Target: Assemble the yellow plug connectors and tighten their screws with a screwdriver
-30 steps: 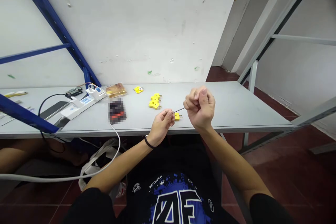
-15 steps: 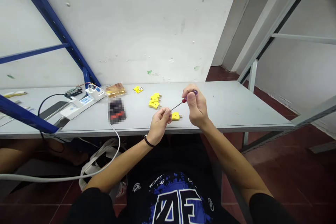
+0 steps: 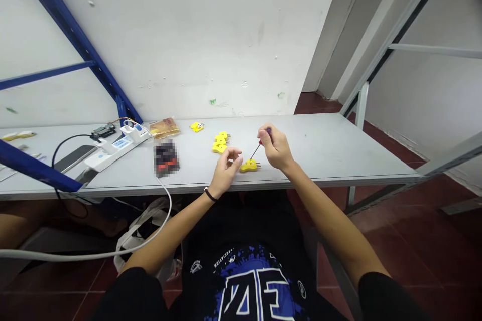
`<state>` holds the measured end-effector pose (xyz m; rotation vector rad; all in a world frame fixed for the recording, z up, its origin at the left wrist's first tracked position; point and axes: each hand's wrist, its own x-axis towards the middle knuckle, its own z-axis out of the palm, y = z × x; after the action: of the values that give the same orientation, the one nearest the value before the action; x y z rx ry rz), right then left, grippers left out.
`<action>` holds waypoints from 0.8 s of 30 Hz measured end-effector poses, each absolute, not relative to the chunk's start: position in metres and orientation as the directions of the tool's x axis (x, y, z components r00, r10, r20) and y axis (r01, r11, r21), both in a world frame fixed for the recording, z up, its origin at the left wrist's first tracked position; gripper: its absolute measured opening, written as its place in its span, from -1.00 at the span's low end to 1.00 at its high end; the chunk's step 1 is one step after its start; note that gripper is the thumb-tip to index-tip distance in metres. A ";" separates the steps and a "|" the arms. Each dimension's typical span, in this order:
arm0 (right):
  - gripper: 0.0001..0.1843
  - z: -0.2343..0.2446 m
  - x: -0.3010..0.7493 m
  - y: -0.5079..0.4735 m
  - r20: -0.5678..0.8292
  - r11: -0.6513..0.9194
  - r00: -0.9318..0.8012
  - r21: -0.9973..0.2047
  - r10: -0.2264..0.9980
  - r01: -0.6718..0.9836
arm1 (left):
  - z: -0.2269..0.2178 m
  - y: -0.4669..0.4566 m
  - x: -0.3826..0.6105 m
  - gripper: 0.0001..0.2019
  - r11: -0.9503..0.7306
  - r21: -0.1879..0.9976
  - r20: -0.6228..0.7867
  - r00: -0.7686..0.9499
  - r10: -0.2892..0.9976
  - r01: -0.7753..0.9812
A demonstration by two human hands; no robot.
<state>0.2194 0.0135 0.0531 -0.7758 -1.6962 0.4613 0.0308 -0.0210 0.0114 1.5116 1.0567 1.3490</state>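
My right hand (image 3: 276, 146) is closed around the purple-red handle of a screwdriver (image 3: 256, 149). The thin shaft slants down to the left, and its tip meets the top of a yellow two-pin plug (image 3: 248, 165) near the table's front edge. Just left of that plug, my left hand (image 3: 226, 168) hovers with fingers curved and thumb apart, nothing seen between them. Behind the left hand, several more yellow plugs (image 3: 220, 143) lie in a cluster. Farther back sits another yellow plug piece (image 3: 196, 127) with pale parts showing.
A white power strip (image 3: 115, 150) with plugs and cables runs along the left. Near it lie a phone (image 3: 75, 158), a pixelated dark and red item (image 3: 166, 158) and an amber plastic packet (image 3: 164, 128). A blue rack post (image 3: 75, 25) stands left; a white cable hangs over the edge.
My left fingers have left the screwdriver's shaft and opened. The right hand has moved slightly left and down, tilting the screwdriver more upright, with its tip now on the plug.
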 end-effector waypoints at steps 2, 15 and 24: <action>-0.60 0.045 0.221 0.020 0.677 0.682 -0.123 -0.684 0.726 0.259 | 0.008 -0.020 0.029 -0.74 -0.419 0.864 0.382 0.176 0.907 0.279; -0.57 0.034 0.218 0.026 0.650 0.669 -0.165 -0.699 0.741 0.252 | -0.005 -0.016 0.030 -0.72 -0.547 0.655 0.428 0.341 0.837 0.522; -0.60 0.036 0.218 0.025 0.668 0.708 -0.238 -0.646 0.705 0.286 | -0.006 -0.014 0.030 -0.81 -0.556 0.610 0.442 0.341 0.830 0.564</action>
<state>0.2177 0.0249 0.0358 -0.7796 -1.8208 0.4785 0.0299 -0.0139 -0.0065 2.2608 1.2339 1.0567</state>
